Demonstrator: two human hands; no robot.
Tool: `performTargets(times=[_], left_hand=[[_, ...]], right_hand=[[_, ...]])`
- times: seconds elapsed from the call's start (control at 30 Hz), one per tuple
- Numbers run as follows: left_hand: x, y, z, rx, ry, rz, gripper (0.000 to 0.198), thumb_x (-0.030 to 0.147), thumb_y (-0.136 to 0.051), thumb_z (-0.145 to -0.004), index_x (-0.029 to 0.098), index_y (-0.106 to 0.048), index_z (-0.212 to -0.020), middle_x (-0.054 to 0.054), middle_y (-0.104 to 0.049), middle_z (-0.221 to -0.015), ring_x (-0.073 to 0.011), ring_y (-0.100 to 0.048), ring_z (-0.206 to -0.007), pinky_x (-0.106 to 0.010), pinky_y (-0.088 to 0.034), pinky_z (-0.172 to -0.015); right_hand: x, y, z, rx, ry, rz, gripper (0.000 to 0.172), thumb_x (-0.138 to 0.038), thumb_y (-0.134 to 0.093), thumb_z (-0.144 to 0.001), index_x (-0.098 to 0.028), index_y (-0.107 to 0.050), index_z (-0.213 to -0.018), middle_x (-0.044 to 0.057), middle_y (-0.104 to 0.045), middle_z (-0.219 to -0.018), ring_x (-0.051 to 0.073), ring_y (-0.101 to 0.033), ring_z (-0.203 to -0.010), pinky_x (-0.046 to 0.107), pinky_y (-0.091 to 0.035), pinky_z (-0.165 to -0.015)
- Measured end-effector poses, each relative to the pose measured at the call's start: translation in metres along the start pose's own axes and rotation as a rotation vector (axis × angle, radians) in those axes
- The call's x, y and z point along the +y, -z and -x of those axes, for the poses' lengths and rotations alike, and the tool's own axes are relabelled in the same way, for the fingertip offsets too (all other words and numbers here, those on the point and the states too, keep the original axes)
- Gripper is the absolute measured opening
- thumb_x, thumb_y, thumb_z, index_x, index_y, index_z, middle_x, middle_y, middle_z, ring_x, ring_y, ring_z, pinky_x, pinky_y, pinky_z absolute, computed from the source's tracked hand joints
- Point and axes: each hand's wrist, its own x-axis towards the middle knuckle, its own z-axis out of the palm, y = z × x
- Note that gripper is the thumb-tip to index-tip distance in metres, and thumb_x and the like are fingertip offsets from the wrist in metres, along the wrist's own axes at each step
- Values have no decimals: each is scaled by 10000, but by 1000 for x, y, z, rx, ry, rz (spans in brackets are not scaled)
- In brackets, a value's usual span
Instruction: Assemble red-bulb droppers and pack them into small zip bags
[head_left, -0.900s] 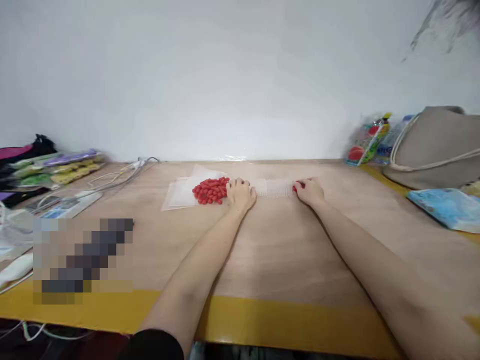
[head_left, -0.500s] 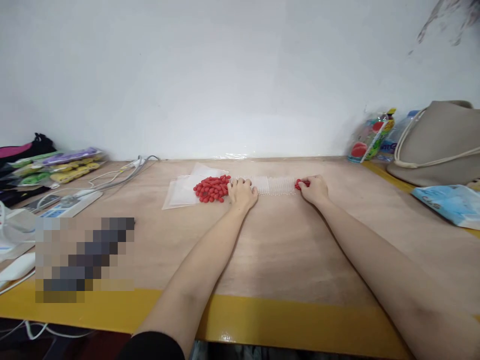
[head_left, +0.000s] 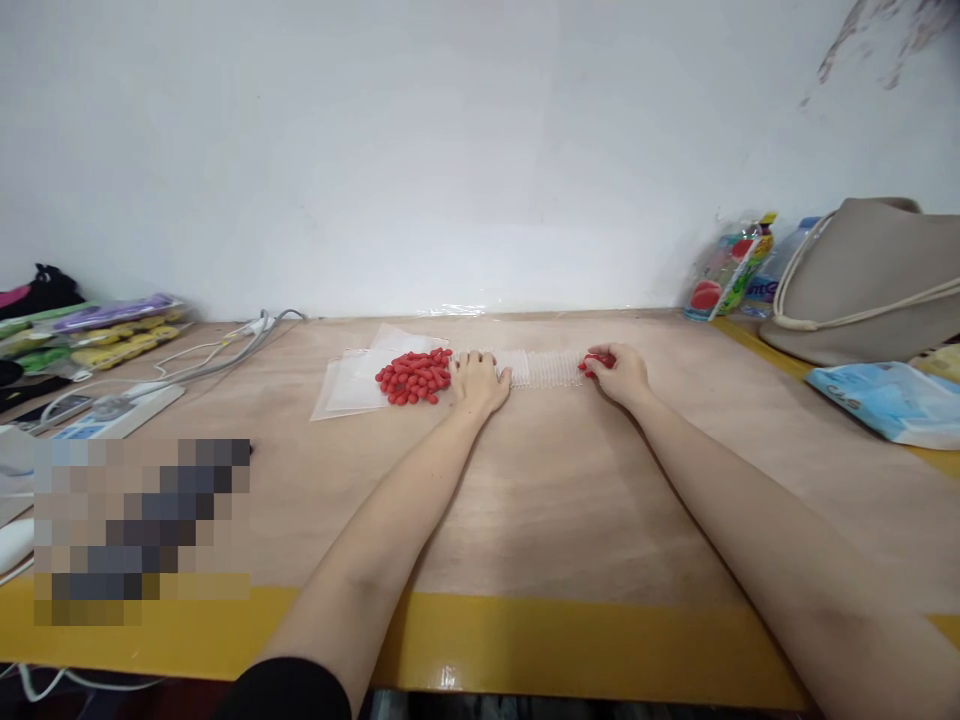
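A row of clear, thin, tube-like plastic pieces (head_left: 553, 369) lies side by side on the wooden table. My left hand (head_left: 478, 384) rests palm down over its left end, fingers somewhat spread and pressing on it. Left of that hand is a pile of small red, rounded oblong pieces (head_left: 412, 378), partly on translucent plastic sheets (head_left: 341, 390). At the row's right end my right hand (head_left: 624, 374) is closed, thumb against fingers, on red pieces (head_left: 592, 363). How many it holds is hidden by the fingers.
Cables and a white power strip (head_left: 127, 412) lie at the left, near bagged yellow and green items (head_left: 124, 345). A pixelated dark object (head_left: 150, 530) is at the front left. To the right are drink bottles (head_left: 724, 275), a grey bag (head_left: 862, 280) and a blue packet (head_left: 889, 400).
The whole view has shifted slightly, so everything sits a little further left. My right fingers have moved slightly on the red pieces. My left hand stays on the clear row.
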Motion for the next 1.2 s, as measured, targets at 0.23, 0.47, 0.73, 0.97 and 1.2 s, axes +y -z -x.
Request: performTargets(times=[0.23, 0.47, 0.73, 0.97, 1.2], left_hand=[[4, -1, -7, -52, 100, 0, 254, 386, -472, -770, 199, -615, -865, -84, -578, -1005, -252, -428, -1019, -398, -257, -886], [13, 6, -19, -181, 249, -93, 337, 399, -451, -740, 149, -643, -860, -144, -558, -1052, -291, -419, -1034, -414, -270, -860], [19, 13, -37, -276, 309, -120, 300, 342, -547, -670, 139, -635, -873, -180, -566, -1079, -333, -416, -1067, -454, -261, -863], [28, 16, -50, -372, 356, -126, 224, 261, -628, -590, 141, -636, -780, -196, -601, -1027, -370, -441, -1029, -475, -276, -802], [31, 19, -46, -367, 326, -126, 252, 252, -620, -606, 101, -627, -808, -232, -567, -1060, -394, -417, -1065, -489, -271, -829]], right_hand=[[-5, 0, 2, 25, 39, -90, 149, -253, -537, -752, -142, -609, -820, 61, -646, -736, 124, -604, -598, 288, -484, -661], [-9, 1, 3, 54, 51, -87, 172, -286, -534, -753, -140, -616, -793, 80, -632, -785, 119, -587, -568, 292, -487, -632], [-14, 4, 4, 33, 64, -55, 219, -338, -502, -776, -151, -615, -767, 60, -640, -677, 157, -597, -644, 327, -466, -703], [-14, 4, 4, 18, 69, -54, 249, -362, -496, -781, -145, -618, -767, 72, -648, -715, 150, -593, -615, 311, -466, -665], [-15, 3, 5, 20, 52, -86, 285, -404, -494, -780, -142, -600, -750, 73, -641, -700, 147, -586, -591, 303, -468, -641]])
